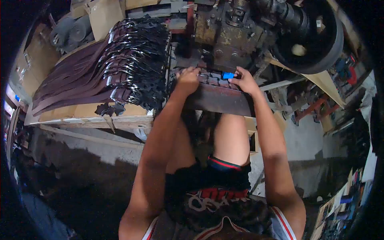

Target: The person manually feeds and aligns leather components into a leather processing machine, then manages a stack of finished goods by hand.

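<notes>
My right hand pinches a small bright blue block between thumb and fingers, at the right end of a row of dark brown pieces. These pieces lie along a metal ledge in front of a greasy machine. At the left end of the row rests my left hand, its fingers loosely stretched over the ledge. Under those fingers the surface is partly hidden, and nothing shows held there. To the left, a large fan of brown straps with shiny black ends covers a cardboard-topped table.
A large dark wheel stands at the machine's right. The table edge is close to my left forearm. Cardboard boxes stand behind the straps. Red metal parts are at the right. My legs are below the ledge.
</notes>
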Available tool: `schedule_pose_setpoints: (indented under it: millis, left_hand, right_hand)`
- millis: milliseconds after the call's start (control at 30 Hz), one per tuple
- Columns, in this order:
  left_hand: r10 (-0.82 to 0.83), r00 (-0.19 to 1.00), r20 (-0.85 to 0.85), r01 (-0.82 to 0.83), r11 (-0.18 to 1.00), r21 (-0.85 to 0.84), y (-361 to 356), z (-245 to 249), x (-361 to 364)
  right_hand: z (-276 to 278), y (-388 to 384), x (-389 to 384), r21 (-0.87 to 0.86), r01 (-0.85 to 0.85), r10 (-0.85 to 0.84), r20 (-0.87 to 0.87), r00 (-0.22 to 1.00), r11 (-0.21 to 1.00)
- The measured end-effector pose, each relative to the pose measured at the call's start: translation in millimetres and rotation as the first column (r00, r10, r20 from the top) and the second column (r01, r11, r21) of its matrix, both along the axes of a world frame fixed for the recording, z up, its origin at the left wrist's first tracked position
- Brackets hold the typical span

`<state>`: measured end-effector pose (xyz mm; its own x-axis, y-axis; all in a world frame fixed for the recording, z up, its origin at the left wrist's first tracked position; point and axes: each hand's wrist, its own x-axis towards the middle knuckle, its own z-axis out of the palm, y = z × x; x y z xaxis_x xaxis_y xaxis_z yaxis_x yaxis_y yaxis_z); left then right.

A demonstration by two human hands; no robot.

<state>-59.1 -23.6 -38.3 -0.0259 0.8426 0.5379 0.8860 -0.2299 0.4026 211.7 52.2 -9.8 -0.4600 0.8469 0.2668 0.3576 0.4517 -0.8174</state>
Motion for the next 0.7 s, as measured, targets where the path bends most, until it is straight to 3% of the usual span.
schedule_pose_setpoints:
  millis: [100, 200, 300, 500, 700]
  left_hand:
    - [-0.068, 0.997, 0.040, 0.057, 0.972, 0.229, 22, -32, -10]
    - [-0.083, 0.995, 0.056, 0.064, 0.957, 0.282, 27, -38, -12]
    - [0.070, 0.995, -0.064, -0.057, 0.981, 0.186, 8, -17, -6]
    - [0.066, 0.996, -0.054, -0.055, 0.981, 0.185, 4, -12, -4]
    - [0.078, 0.995, -0.057, -0.060, 0.965, 0.256, 4, -13, -3]
  right_hand:
    - [-10, 10, 3, -0.053, -0.053, 0.049, -0.070, 0.996, 0.997]
    - [-8, 9, 5, -0.096, -0.075, 0.068, -0.075, 0.995, 0.993]
    - [-7, 6, 4, -0.045, -0.084, 0.079, -0.095, 0.992, 0.995]
    - [-17, 18, 6, -0.087, -0.137, 0.122, -0.158, 0.980, 0.987]
    - [-19, 21, 8, -0.080, -0.111, 0.102, -0.107, 0.989, 0.991]
